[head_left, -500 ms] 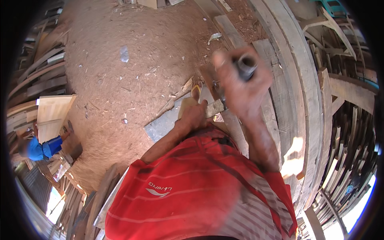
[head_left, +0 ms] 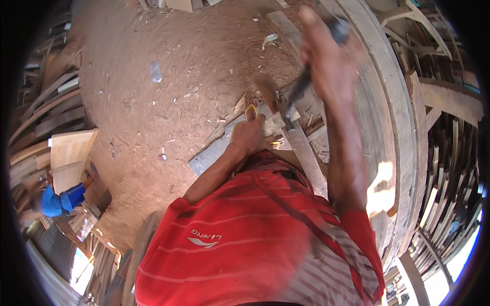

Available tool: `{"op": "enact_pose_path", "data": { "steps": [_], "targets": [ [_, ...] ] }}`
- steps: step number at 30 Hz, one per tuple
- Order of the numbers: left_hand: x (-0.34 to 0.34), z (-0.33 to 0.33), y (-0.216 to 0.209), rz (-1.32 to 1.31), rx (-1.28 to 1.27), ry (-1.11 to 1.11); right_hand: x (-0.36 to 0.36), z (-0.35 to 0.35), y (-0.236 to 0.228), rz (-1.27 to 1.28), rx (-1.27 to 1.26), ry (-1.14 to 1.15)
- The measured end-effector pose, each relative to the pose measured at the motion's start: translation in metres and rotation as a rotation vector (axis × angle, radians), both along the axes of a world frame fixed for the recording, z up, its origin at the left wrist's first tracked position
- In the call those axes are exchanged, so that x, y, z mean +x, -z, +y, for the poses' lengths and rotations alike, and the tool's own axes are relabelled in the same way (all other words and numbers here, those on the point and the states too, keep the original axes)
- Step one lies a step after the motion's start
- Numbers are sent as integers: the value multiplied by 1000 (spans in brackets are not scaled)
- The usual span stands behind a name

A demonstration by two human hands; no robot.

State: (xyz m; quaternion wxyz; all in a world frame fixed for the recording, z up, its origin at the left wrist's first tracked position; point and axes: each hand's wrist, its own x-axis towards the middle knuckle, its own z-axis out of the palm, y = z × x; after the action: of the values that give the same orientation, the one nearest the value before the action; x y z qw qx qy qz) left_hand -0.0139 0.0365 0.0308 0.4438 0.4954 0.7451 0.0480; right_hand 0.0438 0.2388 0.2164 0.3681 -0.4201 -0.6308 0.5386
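My right hand [head_left: 332, 64], blurred by motion, is wrapped round the dark handle of a hammer [head_left: 301, 87]. The handle's butt sticks out above the fist, and the metal lower end is down by the wooden pieces near my feet. Lower and to the left, my left hand [head_left: 248, 133] is closed at the end of a small pale piece of wood [head_left: 275, 121]; the fingers partly hide the grip. A narrow board [head_left: 305, 153] runs from there toward my body. A brown upright piece [head_left: 267, 92] stands just beyond the pale wood.
Long thick planks [head_left: 385, 122] lie along my right side. A grey flat board [head_left: 206, 157] rests on the dirt floor [head_left: 168, 76] by my sandalled foot [head_left: 251, 108]. At far left, a person in blue [head_left: 61, 200] is beside a pale panel [head_left: 72, 153]. Timber stacks [head_left: 444, 173] stand at right.
My right hand has moved slightly up and right, and the hammer has swung from pointing its butt at me to slanting down toward the wood. My left hand stays about where it was.
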Motion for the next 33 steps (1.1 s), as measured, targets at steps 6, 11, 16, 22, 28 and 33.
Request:
{"op": "enact_pose_path", "data": {
  "steps": [6, 11, 16, 22, 28, 33],
  "targets": [
    [1, 5, -4, -13, -12, -4, -7, -46, 5, 4, 262, 13],
    [5, -1, 1, -29, 42, -78, -27, -1, 8, -39, 106, -11],
    [13, 1, -1, 20, 13, -22, 8, -51, -1, 173, 120, -37],
    [6, -6, 0, 39, 47, -79, -3, -37, -3, 68, 21, 130],
    [12, -5, 8, 31, 54, -82, 64, -36, 7, 481, 70, 18],
    [13, -5, 5, 83, 73, -74, 75, -73, 11, 405, 155, -16]
  ]
}}
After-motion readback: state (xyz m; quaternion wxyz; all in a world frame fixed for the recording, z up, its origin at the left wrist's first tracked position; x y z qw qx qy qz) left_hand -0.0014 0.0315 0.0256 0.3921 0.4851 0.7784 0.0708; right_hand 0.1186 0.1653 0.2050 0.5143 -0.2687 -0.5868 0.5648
